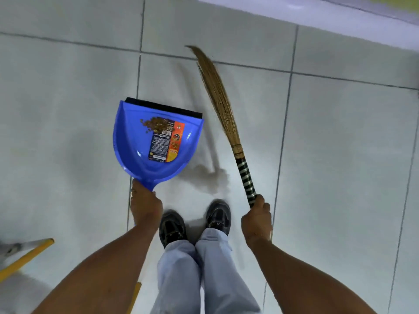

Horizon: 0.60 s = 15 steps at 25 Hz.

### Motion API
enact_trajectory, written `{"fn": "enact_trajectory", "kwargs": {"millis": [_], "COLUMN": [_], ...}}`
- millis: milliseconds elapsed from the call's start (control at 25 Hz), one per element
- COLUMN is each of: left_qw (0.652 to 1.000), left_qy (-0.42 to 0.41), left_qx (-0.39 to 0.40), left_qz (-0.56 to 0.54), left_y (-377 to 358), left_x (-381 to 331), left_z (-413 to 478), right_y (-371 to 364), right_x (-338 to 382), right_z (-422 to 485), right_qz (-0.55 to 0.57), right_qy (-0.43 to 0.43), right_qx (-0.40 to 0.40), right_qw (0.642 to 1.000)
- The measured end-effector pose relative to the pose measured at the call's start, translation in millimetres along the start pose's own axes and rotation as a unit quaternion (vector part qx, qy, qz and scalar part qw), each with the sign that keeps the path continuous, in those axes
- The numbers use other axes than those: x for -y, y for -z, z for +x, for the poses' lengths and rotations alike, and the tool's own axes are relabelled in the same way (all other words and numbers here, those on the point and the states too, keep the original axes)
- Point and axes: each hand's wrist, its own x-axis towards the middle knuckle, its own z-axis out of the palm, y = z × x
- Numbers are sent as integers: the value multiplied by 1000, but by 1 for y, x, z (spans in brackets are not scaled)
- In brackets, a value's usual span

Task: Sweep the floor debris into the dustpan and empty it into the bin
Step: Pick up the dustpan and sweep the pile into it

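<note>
My left hand (pixel 145 206) grips the handle of a blue dustpan (pixel 131 141), held above the tiled floor. A small heap of brown debris (pixel 156 125) lies in the pan near its black rubber lip, beside an orange and black label. My right hand (pixel 257 219) is closed around the black and white striped handle of a straw broom (pixel 217 96). The broom's bristles point away from me and curve left at the tip, to the right of the dustpan. No bin is in view.
Pale grey floor tiles (pixel 340 137) with dark grout lines stretch all around. A white wall base (pixel 294 12) runs across the top right. A yellow bar (pixel 25 257) with grey metal lies at the lower left. My two dark shoes (pixel 195 223) stand between my arms.
</note>
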Motion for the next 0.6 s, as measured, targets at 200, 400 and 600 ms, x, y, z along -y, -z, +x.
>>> {"fn": "enact_trajectory", "kwargs": {"millis": [200,400,600], "left_qw": [996,983,963], "left_qy": [-75,-158,-238], "left_qx": [16,23,70], "left_qz": [39,95,103], "left_y": [21,24,-25], "left_x": [-114,-212,-301], "left_z": [-77,-144,-189], "right_y": [97,210,283], "right_x": [-12,-51,-116], "right_z": [-17,-12,37], "right_qz": [83,99,148], "right_qy": [96,48,-9], "right_qx": [-25,-72,-49], "right_qw": [992,991,988]}}
